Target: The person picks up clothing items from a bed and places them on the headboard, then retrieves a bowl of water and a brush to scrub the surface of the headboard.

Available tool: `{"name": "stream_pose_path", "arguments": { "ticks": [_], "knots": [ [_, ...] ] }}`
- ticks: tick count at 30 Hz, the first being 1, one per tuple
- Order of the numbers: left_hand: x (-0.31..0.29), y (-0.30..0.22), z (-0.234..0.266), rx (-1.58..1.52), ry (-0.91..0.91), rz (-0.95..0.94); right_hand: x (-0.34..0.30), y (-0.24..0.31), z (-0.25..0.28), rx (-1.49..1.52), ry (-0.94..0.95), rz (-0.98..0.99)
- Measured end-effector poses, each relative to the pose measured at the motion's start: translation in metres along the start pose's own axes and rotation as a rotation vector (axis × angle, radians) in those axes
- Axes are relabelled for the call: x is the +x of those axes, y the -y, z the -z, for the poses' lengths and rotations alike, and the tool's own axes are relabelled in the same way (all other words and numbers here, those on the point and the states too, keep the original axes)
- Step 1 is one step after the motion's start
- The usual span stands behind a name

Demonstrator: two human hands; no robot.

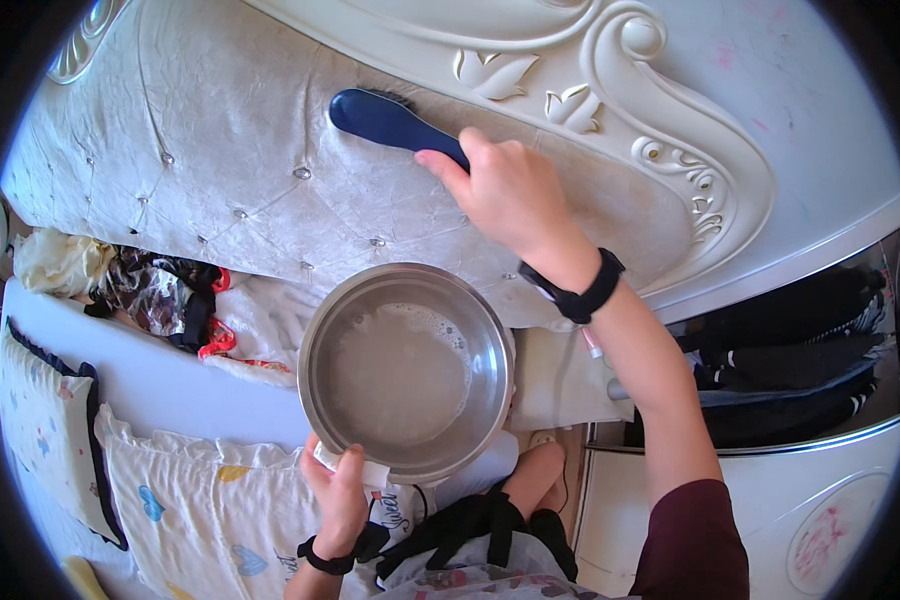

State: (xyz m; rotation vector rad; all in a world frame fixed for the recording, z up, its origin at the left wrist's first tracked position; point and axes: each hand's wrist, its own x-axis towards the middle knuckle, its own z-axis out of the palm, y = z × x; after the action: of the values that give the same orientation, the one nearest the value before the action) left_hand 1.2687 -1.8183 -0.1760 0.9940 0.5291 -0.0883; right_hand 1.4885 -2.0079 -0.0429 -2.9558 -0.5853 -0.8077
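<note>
My right hand [510, 190] is wrapped round the handle of a dark blue brush [382, 118], whose dark bristles lie against the tufted grey headboard [260, 120] near its carved cream frame. In front of the headboard, my left hand [338, 495] grips the near rim of a round steel basin [320, 430], with a white piece, perhaps a cloth or a handle, under the fingers. Cloudy water [395, 370] with some foam fills the basin's bottom. Both wrists wear black bands. Whatever supports the basin underneath is hidden.
Bunched clothes [160, 290] lie between the headboard and the bed at left. A patterned pillow [55, 430] and a ruffled sheet with hearts [200, 500] are on the bed. At right, an open drawer [610, 440] holds dark folded clothes [800, 360].
</note>
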Motion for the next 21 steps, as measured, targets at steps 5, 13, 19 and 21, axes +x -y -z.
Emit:
{"name": "stream_pose_path", "arguments": {
  "ticks": [5, 13, 19, 21],
  "knots": [
    [-0.001, 0.001, 0.013, 0.0, -0.012, -0.025, -0.035, -0.034, 0.008, 0.018, -0.025, -0.079],
    [0.005, -0.002, 0.015, 0.064, 0.012, -0.041, -0.116, -0.082, 0.032, -0.128, -0.041, -0.191],
    [-0.003, -0.007, 0.002, 0.026, 0.036, -0.025, -0.03, -0.014, -0.012, -0.04, -0.069, -0.068],
    [-0.003, 0.0, 0.003, 0.036, -0.08, -0.041, -0.02, -0.002, -0.015, 0.007, -0.06, -0.076]
  ]
}}
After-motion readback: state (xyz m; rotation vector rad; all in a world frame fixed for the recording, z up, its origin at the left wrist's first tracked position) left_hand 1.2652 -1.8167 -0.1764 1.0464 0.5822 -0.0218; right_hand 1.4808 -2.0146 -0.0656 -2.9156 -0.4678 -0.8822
